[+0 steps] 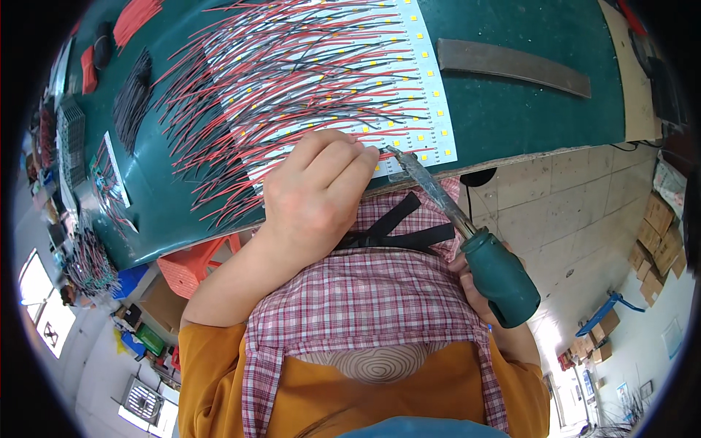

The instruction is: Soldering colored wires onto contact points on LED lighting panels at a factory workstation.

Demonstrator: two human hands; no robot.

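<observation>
My left hand [314, 186] is closed in a pinch over the near edge of a white LED board [444, 120]. Only a short dark end of a thin wire shows at its fingertips. Many red and black wires [292, 87] lie in rows across the board, their loose ends fanning out to the left. My right hand [473, 288], partly hidden behind the handle, is wrapped round a soldering iron [500, 277] with a green handle. The iron slants up and left, its tip beside my left fingertips at the board.
A curved grey metal bar [515, 67] lies right of the board on the green table [526, 117]. Bundles of black wires [133, 102] and red wires [136, 18] rest at the left. Below the table's edge is a red stool [191, 269]. Cardboard boxes [661, 233] stand far right.
</observation>
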